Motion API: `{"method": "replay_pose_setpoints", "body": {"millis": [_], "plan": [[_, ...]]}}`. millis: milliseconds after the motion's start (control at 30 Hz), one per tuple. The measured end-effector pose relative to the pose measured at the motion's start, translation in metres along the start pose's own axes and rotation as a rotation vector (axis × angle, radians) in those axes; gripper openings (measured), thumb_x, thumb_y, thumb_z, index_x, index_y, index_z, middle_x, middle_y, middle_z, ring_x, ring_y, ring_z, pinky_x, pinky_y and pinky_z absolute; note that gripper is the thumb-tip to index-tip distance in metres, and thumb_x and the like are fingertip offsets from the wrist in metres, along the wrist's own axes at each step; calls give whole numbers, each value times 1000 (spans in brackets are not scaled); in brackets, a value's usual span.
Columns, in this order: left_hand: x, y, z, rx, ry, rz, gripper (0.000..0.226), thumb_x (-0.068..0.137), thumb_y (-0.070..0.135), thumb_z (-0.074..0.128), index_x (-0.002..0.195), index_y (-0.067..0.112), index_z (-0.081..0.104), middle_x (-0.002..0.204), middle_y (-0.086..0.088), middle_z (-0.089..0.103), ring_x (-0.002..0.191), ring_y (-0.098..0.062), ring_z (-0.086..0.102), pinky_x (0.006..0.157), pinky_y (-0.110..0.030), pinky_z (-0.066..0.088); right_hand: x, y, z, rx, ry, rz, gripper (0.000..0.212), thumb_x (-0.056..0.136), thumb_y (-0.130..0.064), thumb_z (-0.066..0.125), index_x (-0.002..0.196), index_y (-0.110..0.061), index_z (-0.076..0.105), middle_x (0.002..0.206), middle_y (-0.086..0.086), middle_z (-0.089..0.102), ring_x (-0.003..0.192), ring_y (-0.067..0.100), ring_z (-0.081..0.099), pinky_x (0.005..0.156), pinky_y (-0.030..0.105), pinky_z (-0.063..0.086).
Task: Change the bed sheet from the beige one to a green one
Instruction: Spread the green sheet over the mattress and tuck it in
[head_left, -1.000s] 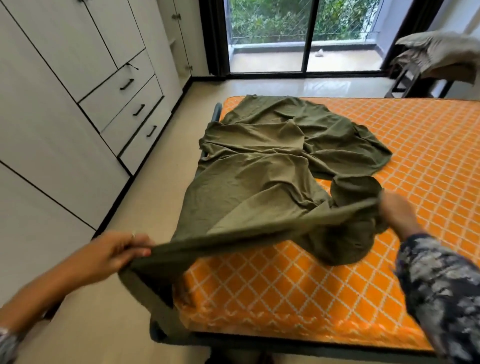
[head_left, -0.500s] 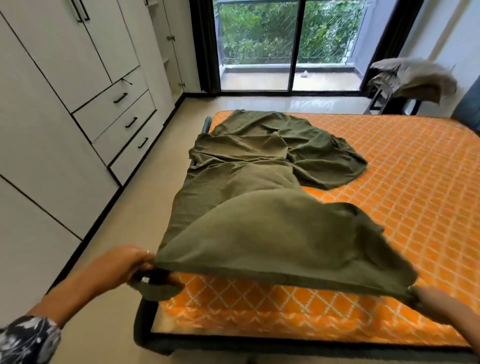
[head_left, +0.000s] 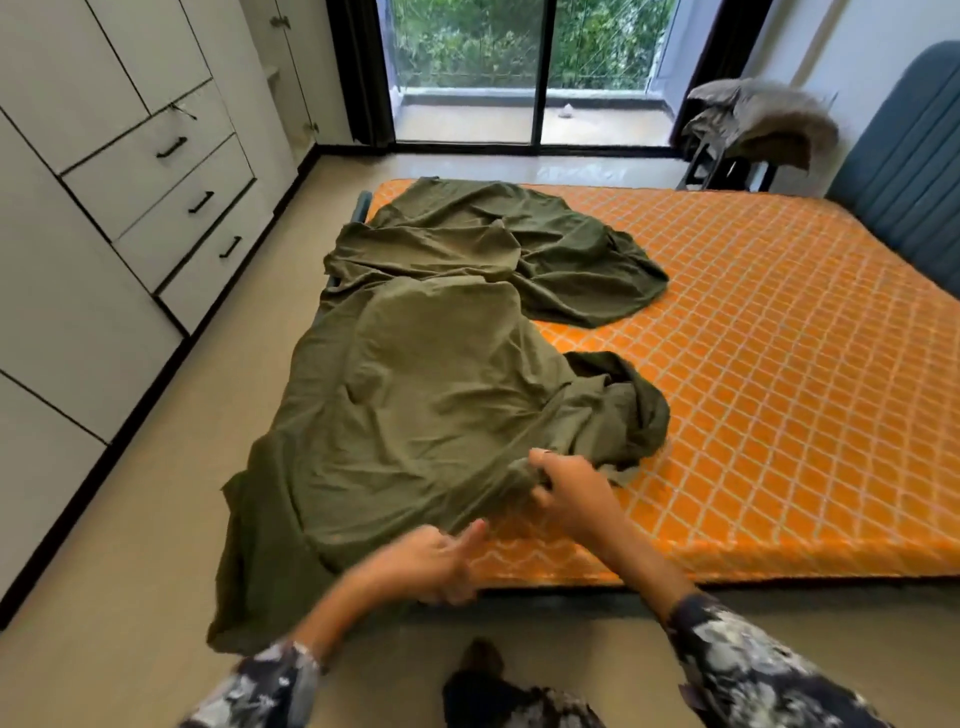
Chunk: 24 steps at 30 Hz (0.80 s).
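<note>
we grip the green sheet (head_left: 415, 395) with our right hand (head_left: 569, 486), fingers curled into a bunched fold of its near edge, just above the near side of the orange mattress (head_left: 769, 374). our left hand (head_left: 431, 564) sits just nearer and to the left of that grip, at the mattress's near edge, thumb stuck out toward the cloth and fingers curled; it is blurred, and we cannot tell whether it pinches the sheet or only touches it. from the grip the sheet spreads away from us and to the left, rumpled, covering the left strip of the mattress; left of the grip a flap of it hangs over the mattress corner down to the floor (head_left: 145, 519). just beyond and right of the grip a loose fold lies heaped on the bare mattress, and farther beyond it another wide lobe of the sheet lies flat near the far end. to the right of the grip the mattress is uncovered, its diamond pattern showing, up to a blue headboard (head_left: 904, 166). well beyond, a grey-beige cloth (head_left: 763, 124) is draped over a dark stand by the glass door (head_left: 530, 67). far left of the grip stands a white wardrobe (head_left: 104, 208) with drawers. both our sleeves are dark with a pale flower print.
</note>
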<state>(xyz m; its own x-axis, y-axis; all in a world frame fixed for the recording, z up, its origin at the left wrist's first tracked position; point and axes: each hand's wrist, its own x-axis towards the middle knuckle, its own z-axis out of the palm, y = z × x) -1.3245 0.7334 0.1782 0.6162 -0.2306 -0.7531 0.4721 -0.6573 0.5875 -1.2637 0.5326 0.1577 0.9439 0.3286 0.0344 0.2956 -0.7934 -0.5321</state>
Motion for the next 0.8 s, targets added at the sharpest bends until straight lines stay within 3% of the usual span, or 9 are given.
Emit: {"method": "replay_pose_setpoints", "body": {"millis": [33,100,167,233,367,467,567,700,800], "plan": [[4,17,27,-300,-119,-28,103,60,95,20,97,12,70,93,-4,74,84,-13,70,69,-23,51,-4,-7,3,-35,-6,-32,27,81,-28,47,96,-11,61,97,9,68,94,30,62,73,35,46],[11,54,68,-827,-159,1,93,73,84,20,117,12,62,112,-11,69,91,-18,67,74,-29,51,-15,-13,4,7,35,-111,34,84,-36,38,93,-12,61,93,7,66,90,27,63,72,38,49],[24,78,85,-1317,-4,41,77,83,74,35,125,14,59,120,-12,66,98,-22,64,78,-37,51,-25,-8,3,42,70,-152,30,85,-32,38,92,-13,61,92,5,64,88,25,62,71,38,51],[40,95,89,-1522,166,-27,62,87,63,48,114,10,65,111,-14,69,102,-29,63,80,-40,51,-35,9,1,27,100,-201,16,78,-19,49,91,-13,57,88,5,60,81,25,61,64,34,48],[58,111,95,-1457,433,-10,41,96,35,52,111,-1,64,105,-18,69,84,-28,68,67,-35,56,-43,59,-7,-49,179,-231,20,72,-15,54,90,-19,45,80,0,59,66,19,61,49,23,39],[48,139,91,-1504,525,95,31,98,24,49,113,1,62,93,-11,73,77,-18,70,58,-29,56,-23,121,-1,-71,128,-159,35,77,-9,49,110,-12,58,91,6,70,74,24,67,60,29,50],[35,169,84,-1574,636,150,25,96,21,51,110,2,61,82,-10,74,71,-17,72,55,-32,59,4,193,4,-110,68,47,44,79,-7,46,120,-9,62,87,14,72,73,35,68,57,40,52],[8,200,87,-1592,726,214,20,97,16,48,102,4,63,91,-13,74,77,-20,73,57,-35,60,30,245,0,-39,4,293,40,89,-10,48,125,-21,61,106,10,71,96,33,65,75,40,51],[-2,209,93,-1595,833,239,20,96,15,49,107,5,62,99,-14,73,83,-22,72,56,-35,59,56,256,12,109,-147,368,36,92,-6,45,122,-15,62,115,14,66,107,35,59,81,39,48]]}}
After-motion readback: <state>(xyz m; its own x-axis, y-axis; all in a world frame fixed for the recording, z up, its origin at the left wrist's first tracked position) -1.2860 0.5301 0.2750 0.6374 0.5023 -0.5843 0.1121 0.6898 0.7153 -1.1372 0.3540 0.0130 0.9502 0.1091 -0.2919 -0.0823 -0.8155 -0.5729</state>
